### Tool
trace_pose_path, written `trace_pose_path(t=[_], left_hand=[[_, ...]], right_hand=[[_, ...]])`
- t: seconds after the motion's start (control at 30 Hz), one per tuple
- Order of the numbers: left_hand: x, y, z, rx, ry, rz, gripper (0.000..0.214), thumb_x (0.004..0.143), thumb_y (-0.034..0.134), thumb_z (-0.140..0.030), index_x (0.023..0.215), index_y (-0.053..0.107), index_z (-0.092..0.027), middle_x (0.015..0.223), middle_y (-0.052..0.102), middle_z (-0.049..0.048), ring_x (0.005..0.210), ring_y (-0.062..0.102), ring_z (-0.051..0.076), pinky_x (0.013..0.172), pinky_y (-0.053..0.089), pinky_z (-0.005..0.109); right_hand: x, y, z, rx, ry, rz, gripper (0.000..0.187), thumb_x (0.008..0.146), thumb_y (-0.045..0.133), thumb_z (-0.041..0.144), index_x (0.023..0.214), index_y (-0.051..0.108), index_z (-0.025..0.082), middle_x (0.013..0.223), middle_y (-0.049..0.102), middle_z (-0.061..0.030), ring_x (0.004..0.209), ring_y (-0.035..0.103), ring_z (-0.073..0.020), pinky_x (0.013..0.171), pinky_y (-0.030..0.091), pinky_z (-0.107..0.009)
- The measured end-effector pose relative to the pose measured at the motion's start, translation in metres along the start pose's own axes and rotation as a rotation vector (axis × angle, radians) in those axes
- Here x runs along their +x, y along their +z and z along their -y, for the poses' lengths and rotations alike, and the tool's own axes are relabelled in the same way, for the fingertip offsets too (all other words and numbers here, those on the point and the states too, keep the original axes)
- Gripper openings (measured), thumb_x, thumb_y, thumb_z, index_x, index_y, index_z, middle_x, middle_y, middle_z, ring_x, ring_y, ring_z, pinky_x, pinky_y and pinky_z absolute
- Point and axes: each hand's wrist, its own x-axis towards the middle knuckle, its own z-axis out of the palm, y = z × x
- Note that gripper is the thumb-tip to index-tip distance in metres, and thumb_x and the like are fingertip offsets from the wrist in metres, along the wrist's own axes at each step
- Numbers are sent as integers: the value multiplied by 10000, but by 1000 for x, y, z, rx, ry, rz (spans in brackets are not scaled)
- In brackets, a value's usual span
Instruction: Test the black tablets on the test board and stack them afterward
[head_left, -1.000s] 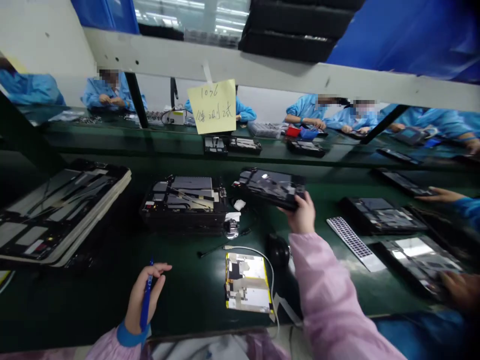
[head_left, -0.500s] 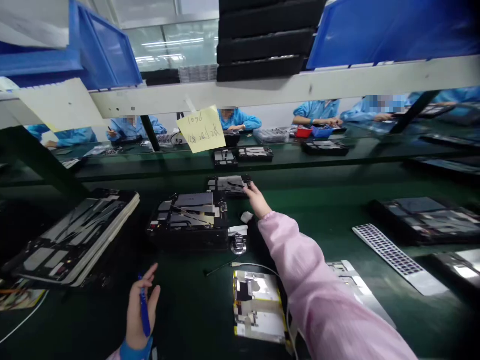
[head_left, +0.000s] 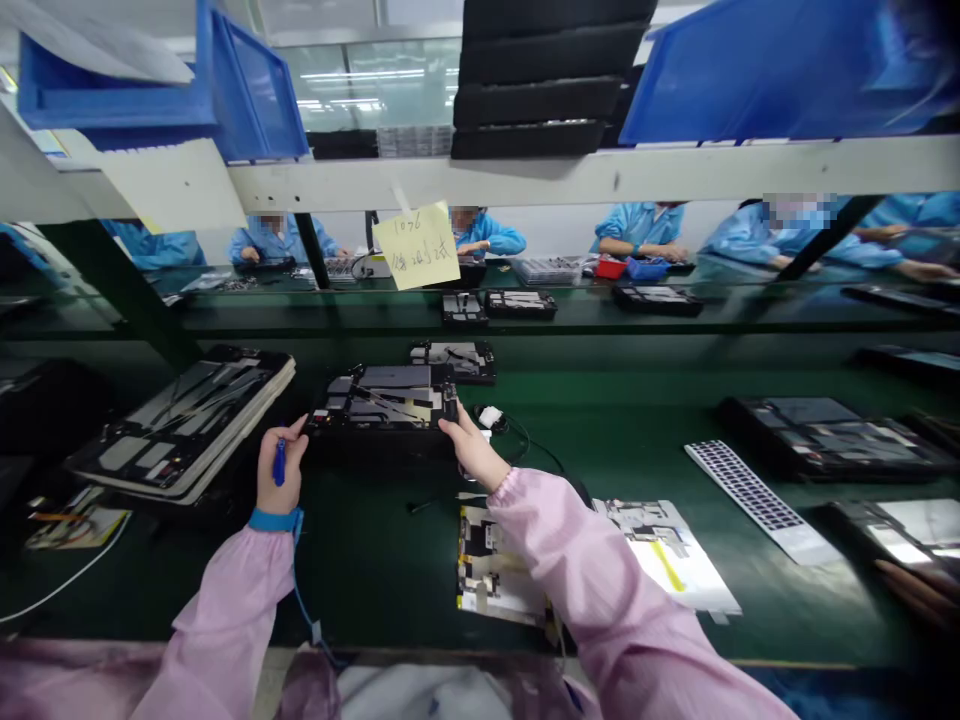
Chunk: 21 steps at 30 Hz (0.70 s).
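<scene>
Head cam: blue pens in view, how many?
1: a blue pen in the left hand, above the near bench. Others may be hidden, or too small to tell on the far bench.

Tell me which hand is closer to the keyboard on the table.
Right. The right hand touches the near edge of a black tablet, left of the keyboard. The left hand, gripping a blue pen, is farther left.

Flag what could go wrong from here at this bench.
The blue pen in the left hand sits close to the exposed internals of the open tablet and could mark them. The right hand is near a thin cable and could snag it, dragging the small white piece.
</scene>
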Motion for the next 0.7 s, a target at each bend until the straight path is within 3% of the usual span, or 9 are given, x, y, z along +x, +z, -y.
trace_pose_path(t=[0.13, 0.27, 0.37, 0.43, 0.5, 0.6, 0.7], left_hand=[[-16, -8, -19, -145, -72, -66, 222, 666, 675, -318, 685, 454, -297, 1015, 720, 89, 1142, 590, 310, 952, 447, 525], [-46, -29, -34, -302, -98, -87, 221, 677, 706, -268, 710, 487, -262, 828, 724, 5, 909, 687, 224, 805, 538, 380], [-80, -53, -37, -226, -253, 26, 251, 687, 725, -279, 714, 482, -222, 854, 733, 24, 839, 695, 208, 695, 550, 298], [-102, -70, -36, -127, -388, 149, 284, 697, 733, -326, 711, 475, -209, 1018, 725, 73, 946, 678, 244, 729, 554, 308], [-120, -85, -34, 0, -476, 261, 321, 698, 735, -383, 684, 470, -202, 1102, 703, 105, 1005, 661, 271, 781, 551, 329], [-129, -100, -32, 174, -533, 367, 385, 711, 691, -498, 645, 453, -202, 1070, 709, 134, 950, 677, 290, 750, 560, 349], [-121, -106, -30, 328, -459, 412, 410, 733, 630, -557, 647, 425, -212, 985, 717, 133, 919, 681, 288, 721, 555, 348]], right_hand=[[-26, -3, 15, 41, 46, 18, 588, 891, 427, 385, 1447, 313, 233, 1442, 432, -27, 1392, 294, -190, 1159, 197, -429], [-100, -2, 26, 113, 97, -56, 602, 893, 458, 411, 1452, 292, 261, 1510, 317, -5, 1427, 195, -190, 1181, 139, -415], [-178, 7, 20, 83, 136, -176, 577, 928, 418, 401, 1465, 240, 287, 1544, 237, -1, 1437, 154, -205, 1181, 162, -439], [-225, 14, 12, 42, 195, -210, 550, 952, 374, 373, 1469, 200, 306, 1567, 153, -2, 1441, 138, -219, 1179, 157, -468], [-257, 20, 4, -45, 261, -204, 539, 957, 361, 361, 1466, 193, 299, 1556, 195, -39, 1425, 203, -249, 1152, 222, -503], [-273, 22, -4, -243, 255, -140, 514, 944, 383, 363, 1430, 254, 259, 1450, 375, -104, 1345, 357, -287, 1066, 354, -520], [-260, 22, -2, -493, 149, -66, 500, 900, 451, 389, 1356, 351, 210, 1277, 505, -134, 1224, 453, -314, 985, 409, -531]])
